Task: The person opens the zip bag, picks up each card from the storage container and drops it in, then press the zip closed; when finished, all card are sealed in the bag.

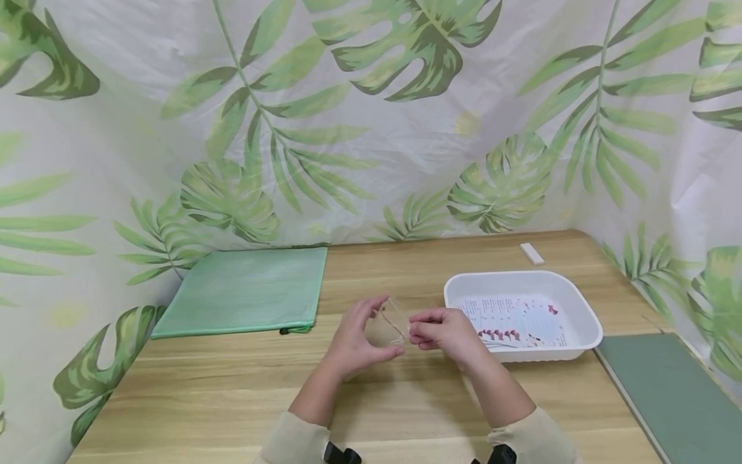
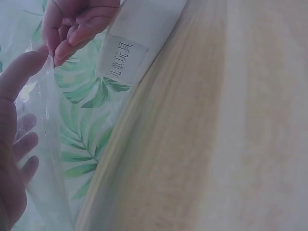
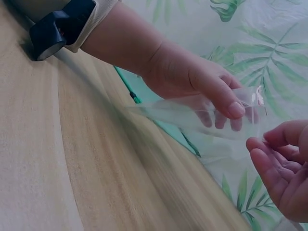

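Transparent plastic bag (image 1: 395, 320), head view: suspended above the tabletop (image 1: 232, 399), left of the tray (image 1: 539, 355); left hand (image 1: 357, 341) grips it between thumb and fingers. Left wrist view: right hand (image 2: 82, 24) pinches its edge. Right wrist view: no contents discernible; handling judged under way, setting down not yet done.

A thin, clear, glossy plastic bag (image 3: 175, 114) is held up between the hands (image 1: 355, 340).
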Demonstrator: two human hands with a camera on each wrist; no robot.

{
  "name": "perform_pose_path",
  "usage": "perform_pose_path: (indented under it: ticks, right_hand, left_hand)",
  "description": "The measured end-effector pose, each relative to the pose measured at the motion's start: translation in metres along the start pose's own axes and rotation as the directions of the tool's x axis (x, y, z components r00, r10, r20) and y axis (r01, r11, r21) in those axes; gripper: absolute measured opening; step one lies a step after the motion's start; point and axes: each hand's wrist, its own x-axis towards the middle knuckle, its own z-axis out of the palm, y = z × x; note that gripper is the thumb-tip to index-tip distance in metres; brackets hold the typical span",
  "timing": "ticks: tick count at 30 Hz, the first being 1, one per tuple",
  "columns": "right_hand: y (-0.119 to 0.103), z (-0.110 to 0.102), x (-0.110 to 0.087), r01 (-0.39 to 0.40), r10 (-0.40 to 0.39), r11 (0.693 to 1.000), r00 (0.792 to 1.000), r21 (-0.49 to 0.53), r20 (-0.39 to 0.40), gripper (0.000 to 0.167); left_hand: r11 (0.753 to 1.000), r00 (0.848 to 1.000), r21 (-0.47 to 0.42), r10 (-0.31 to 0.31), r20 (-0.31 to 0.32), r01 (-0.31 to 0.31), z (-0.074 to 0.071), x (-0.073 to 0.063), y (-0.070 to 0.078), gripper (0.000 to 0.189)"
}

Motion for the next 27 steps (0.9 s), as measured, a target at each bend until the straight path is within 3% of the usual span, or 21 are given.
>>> perform_pose_path:
  ticks: [6, 10, 14, 20, 27]
  right_hand:
    - [-0.009, -0.028, -0.002, 0.071, -0.067, 0.993, 0.997, -0.099, 0.045, 0.039]
    - [-0.019, -0.068, 0.001, 0.115, -0.116, 0.966, 0.993, -0.232, 0.008, 0.041]
    - [-0.021, -0.113, 0.006, 0.081, -0.115, 0.921, 0.991, -0.382, -0.067, 0.044]
    - [-0.008, -0.164, 0.015, -0.036, -0.032, 0.811, 0.994, -0.584, -0.106, 0.046]
    - [0.014, -0.199, 0.026, -0.028, -0.03, 0.606, 0.998, -0.795, -0.058, 0.041]
  left_hand:
    - [0.997, 1.0, 0.077, 0.005, 0.012, -0.006, -0.002, 0.002, -0.003, 0.093]
    - [0.996, 1.0, 0.085, -0.021, 0.009, 0.02, -0.002, 0.001, -0.005, 0.096]
    - [0.996, 1.0, 0.082, -0.021, -0.001, 0.021, -0.001, 0.001, -0.006, 0.097]
    - [0.995, 1.0, 0.104, -0.008, -0.022, 0.01, 0.002, -0.001, -0.009, 0.092]
    - [0.996, 0.999, 0.082, -0.025, -0.025, 0.027, 0.005, -0.001, -0.013, 0.091]
